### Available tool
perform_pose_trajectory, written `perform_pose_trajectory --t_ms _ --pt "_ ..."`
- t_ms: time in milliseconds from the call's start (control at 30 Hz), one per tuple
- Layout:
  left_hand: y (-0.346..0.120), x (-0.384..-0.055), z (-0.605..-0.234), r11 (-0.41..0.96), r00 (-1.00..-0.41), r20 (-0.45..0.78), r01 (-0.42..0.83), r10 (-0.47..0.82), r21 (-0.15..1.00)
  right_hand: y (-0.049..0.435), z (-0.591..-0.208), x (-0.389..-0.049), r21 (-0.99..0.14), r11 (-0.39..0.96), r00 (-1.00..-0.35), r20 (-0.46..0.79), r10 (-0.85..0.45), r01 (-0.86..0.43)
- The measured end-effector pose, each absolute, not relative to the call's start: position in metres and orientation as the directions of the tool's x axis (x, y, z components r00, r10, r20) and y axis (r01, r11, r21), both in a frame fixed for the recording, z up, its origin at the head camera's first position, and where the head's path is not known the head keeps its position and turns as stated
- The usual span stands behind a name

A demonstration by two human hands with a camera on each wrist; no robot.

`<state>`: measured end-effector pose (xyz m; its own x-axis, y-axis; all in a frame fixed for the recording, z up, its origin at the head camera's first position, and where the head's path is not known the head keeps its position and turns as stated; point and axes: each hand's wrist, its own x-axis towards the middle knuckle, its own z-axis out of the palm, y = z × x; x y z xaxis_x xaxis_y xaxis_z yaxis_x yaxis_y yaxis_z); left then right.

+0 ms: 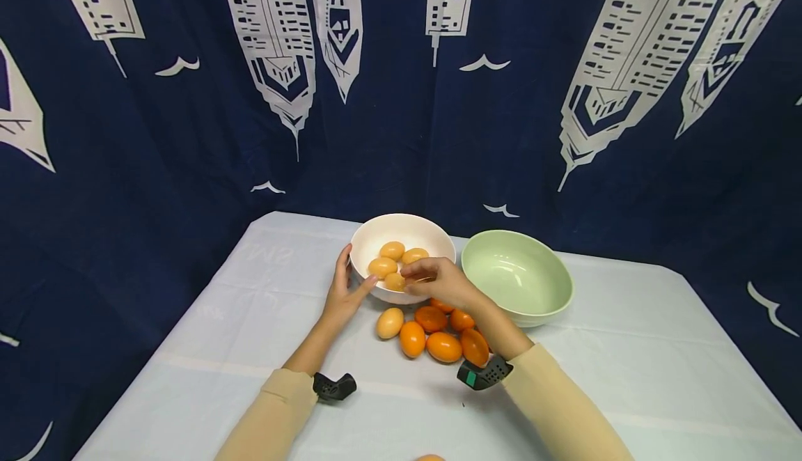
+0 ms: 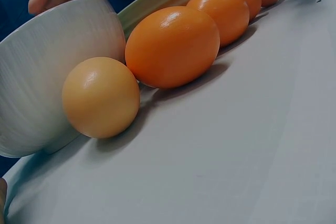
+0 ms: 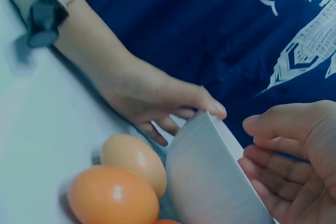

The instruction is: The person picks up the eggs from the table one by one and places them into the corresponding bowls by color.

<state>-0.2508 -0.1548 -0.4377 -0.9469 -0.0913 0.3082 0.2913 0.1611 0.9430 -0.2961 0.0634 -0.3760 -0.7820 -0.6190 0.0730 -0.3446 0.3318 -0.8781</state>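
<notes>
At the near edge of the head view an egg [image 1: 430, 457] is cut off on the table [image 1: 639, 349]. Just beyond, two beige sleeves [image 1: 276, 412] come in, a black wrist camera [image 1: 485, 373] at each cuff. The orange eggs [image 1: 443, 347], six in sight, lie in a close cluster to the left of the right forearm, the far ones partly hidden by it, so there is little room between arm and eggs. A pale egg [image 1: 390, 323] sits at the cluster's left, just on the near side of the white bowl [image 1: 401, 228]. The person's left hand [image 1: 342, 297] grips that bowl at its left, thumb over the rim and fingers against the outer wall. The right hand [image 1: 445, 281] reaches over the near right rim, fingers bent and thumb apart from them, clamped on nothing that shows. At least four pale eggs [image 1: 383, 267] lie inside, the nearest close by the right fingertips. The green bowl [image 1: 516, 266] stands just right, a narrow gap between the rims. Cloth runs broadly to either side, while both bowls stand close to the table's far edge, with the blue curtain [image 1: 407, 141] behind.
</notes>
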Motion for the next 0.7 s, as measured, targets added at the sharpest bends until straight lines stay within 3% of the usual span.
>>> perform_pose_trajectory --t_ms 233,367,533,700 --pt "-0.153 -0.25 -0.437 0.177 -0.951 0.295 0.276 -0.096 0.945 0.08 -0.377 -0.273 -0.931 0.228 -0.735 0.059 -0.675 -0.284" --pt "-0.154 -0.25 -0.436 0.189 -0.953 0.287 0.265 -0.099 0.945 0.086 -0.384 -0.263 -0.94 0.191 -0.663 0.048 -0.747 -0.283" --pt "-0.156 -0.26 -0.45 0.183 -0.95 0.296 0.274 -0.104 0.944 0.093 -0.397 -0.252 -0.955 0.127 -0.505 0.026 -0.863 -0.266" --pt "-0.158 -0.273 -0.469 0.185 -0.946 0.303 0.28 -0.115 0.942 0.101 -0.406 -0.238 -0.976 0.087 -0.268 -0.031 -0.963 -0.201"
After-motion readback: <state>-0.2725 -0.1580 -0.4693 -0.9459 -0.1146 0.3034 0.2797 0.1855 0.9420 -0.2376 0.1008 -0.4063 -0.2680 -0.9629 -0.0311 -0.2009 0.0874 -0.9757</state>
